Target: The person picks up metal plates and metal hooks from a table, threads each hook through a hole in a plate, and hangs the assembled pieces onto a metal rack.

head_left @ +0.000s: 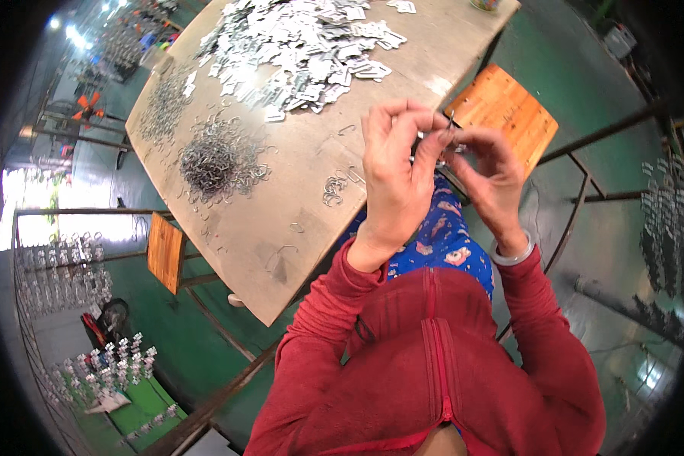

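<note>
Above the table's right edge, my left hand (397, 171) and my right hand (495, 181) meet at their fingertips. Both are closed in a pinch around a small metal piece (452, 120), whose thin dark end sticks up between them. My fingers cover most of it, so its full shape is hidden. To the left of my hands lies a small group of bent wire hooks (334, 191) near the table edge. Farther left is a dense heap of similar hooks (211, 161). A large pile of flat, shiny metal plates (300, 57) spreads across the far side.
The tan table (258, 251) stands at my left, its edge close to my lap. A wooden stool (501, 114) is beyond my right hand, another wooden seat (165, 251) across the table. Metal racks with hanging parts (64, 270) line the left; hanging parts (665, 228) show at right.
</note>
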Available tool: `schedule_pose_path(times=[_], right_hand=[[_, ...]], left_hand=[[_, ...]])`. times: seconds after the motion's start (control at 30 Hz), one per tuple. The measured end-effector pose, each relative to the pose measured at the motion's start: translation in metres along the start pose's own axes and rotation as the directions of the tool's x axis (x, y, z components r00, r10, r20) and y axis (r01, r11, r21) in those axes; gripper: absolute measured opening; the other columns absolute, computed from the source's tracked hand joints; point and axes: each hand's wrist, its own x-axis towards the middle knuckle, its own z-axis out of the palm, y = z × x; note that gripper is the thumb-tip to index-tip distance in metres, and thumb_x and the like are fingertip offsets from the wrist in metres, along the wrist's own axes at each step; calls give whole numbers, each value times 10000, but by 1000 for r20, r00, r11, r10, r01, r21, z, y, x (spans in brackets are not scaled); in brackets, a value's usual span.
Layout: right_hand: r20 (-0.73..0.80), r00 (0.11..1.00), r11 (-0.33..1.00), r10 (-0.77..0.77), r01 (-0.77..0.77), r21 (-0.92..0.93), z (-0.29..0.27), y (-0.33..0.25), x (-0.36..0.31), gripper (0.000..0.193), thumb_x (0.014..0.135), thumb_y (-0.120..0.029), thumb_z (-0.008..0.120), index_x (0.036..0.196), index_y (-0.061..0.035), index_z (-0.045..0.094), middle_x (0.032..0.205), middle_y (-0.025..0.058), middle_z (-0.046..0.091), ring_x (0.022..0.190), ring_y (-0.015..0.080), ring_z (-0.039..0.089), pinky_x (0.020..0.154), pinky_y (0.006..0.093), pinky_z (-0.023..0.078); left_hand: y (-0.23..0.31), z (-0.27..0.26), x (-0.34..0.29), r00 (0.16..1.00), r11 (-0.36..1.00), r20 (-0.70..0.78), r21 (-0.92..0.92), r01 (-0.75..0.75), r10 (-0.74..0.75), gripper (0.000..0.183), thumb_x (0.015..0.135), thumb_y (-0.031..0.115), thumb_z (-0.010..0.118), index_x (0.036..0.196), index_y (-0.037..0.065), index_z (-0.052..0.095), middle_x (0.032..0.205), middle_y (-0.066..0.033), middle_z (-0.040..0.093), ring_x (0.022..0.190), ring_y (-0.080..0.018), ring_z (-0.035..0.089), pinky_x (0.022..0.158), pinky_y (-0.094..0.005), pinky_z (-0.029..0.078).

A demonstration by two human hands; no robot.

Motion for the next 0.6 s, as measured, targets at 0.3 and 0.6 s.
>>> schedule_pose_path(times=[0.3,0.6], right_hand=[[-151,787,799,-599,572,-187,-30,-91,38,226,725,93,683,934,25,630,875,86,641,811,137,608,713,243,501],[-391,810,900,-436,396,-183,-103,-201,31,131,776,73,641,901,34,633,847,89,667,804,153,654,712,251,539]], left_hand=[[80,28,50,950,930,48,-226,-291,309,169,730,-27,663,886,31,636,938,-102,550,915,-229,513,780,-314,422],[73,47,20,916,895,398,-425,135,51,175,841,-7,589,1015,-15,604,1011,-71,512,981,-148,511,885,-294,412]])
